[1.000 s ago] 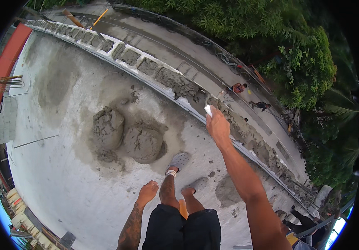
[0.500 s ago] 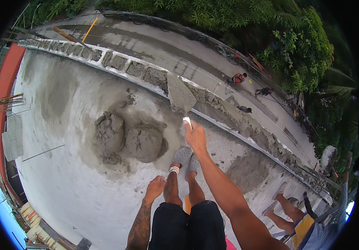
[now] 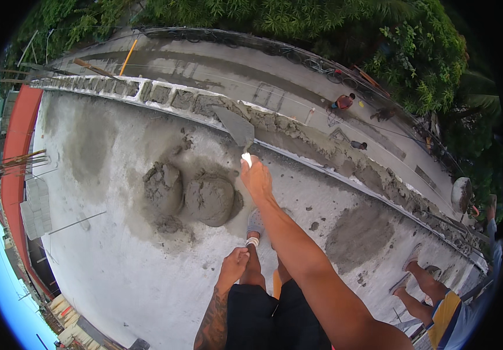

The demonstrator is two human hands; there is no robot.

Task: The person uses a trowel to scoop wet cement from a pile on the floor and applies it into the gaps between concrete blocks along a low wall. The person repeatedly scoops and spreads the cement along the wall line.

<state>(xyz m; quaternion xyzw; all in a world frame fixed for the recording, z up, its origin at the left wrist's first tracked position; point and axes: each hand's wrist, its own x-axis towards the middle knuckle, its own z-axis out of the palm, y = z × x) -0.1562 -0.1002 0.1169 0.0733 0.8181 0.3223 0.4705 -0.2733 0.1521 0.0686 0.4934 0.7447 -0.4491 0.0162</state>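
My right hand (image 3: 256, 182) is closed round the white handle of a pointing trowel (image 3: 234, 127). Its grey blade lies over the top of the block row (image 3: 182, 99), whose cells and upper surface carry rough wet mortar (image 3: 327, 146). Two lumpy heaps of mortar, one on the left (image 3: 164, 189) and one on the right (image 3: 209, 199), sit on the pale slab (image 3: 105, 280), left of my feet in grey clogs. My left hand (image 3: 234, 268) is low by my shin with curled fingers; whatever they may hold is too small to make out.
Beyond the wall, far below, people (image 3: 343, 102) and bicycles are on a road (image 3: 286, 87) beside trees. Another person's legs (image 3: 423, 283) are at the lower right. A red beam (image 3: 19, 149), stacked grey blocks (image 3: 37, 213) and protruding bars line the left side.
My right hand and trowel have moved left, the blade now over the block row. My left hand has shifted toward my shin. The other person's legs have come further into view.
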